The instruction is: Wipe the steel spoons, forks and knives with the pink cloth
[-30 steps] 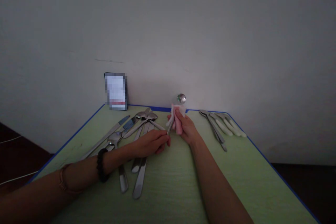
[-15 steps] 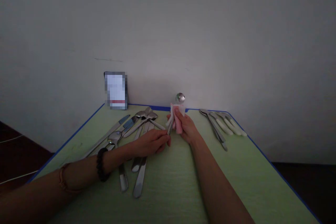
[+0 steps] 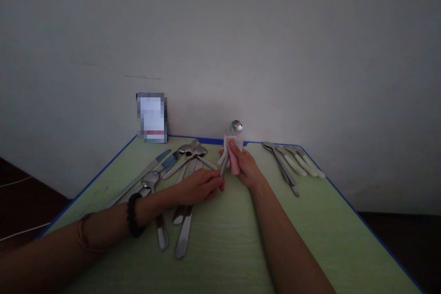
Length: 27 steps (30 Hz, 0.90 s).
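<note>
In the head view, a spoon with a shiny round bowl point(image 3: 236, 127) is held upright over the far middle of the table. My left hand point(image 3: 201, 187) is closed on the lower end of its handle. A pink and white cloth point(image 3: 234, 158) wraps the handle just below the bowl, and my right hand point(image 3: 245, 165) pinches this cloth around it. The cloth hides most of the handle. Beneath and beside my left forearm lies a loose pile of spoons point(image 3: 151, 178) and table knives point(image 3: 184, 234), partly covered by the arm.
On the right of the green, blue-edged table point(image 3: 220, 257) lie metal spoons point(image 3: 284, 167) beside several pieces of cutlery with white handles point(image 3: 295, 165). A phone point(image 3: 153, 117) with a blurred screen leans on the wall point(image 3: 220, 46) at the back left.
Almost nothing differs. Both hands, the spoon and the cloth keep their places; the spoon's bowl sits very slightly higher, and the view has shifted a trifle.
</note>
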Tool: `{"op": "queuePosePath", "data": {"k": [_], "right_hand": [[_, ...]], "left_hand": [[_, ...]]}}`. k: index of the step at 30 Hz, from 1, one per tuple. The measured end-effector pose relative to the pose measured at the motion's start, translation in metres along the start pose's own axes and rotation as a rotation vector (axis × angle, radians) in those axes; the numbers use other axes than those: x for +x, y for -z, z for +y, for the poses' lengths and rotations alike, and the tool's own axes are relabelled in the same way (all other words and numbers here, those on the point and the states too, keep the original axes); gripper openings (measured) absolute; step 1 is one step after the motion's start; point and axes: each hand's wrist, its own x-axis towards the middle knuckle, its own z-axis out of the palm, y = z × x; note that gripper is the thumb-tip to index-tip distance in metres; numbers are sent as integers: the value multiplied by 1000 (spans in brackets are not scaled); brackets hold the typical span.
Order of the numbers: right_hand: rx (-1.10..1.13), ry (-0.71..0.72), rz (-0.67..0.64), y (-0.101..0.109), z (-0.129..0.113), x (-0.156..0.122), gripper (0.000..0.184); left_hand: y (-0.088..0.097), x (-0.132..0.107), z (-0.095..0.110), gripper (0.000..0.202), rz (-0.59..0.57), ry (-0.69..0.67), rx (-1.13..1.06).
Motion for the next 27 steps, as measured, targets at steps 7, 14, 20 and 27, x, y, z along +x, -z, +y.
{"op": "queuePosePath", "data": {"k": [7, 14, 20, 27], "right_hand": [[-8, -1, -3, 0, 0, 0, 41], [-18, -7, 0, 0, 1, 0, 40], [-21, -9, -5, 0, 0, -1, 40], [-20, -13, 8, -1, -1, -1, 40]], "left_hand": [[0, 1, 0, 27, -5, 9, -8], [-1, 0, 0, 26, 2, 12, 3], [-1, 0, 0, 26, 8, 4, -6], [0, 0, 1, 26, -2, 7, 5]]}}
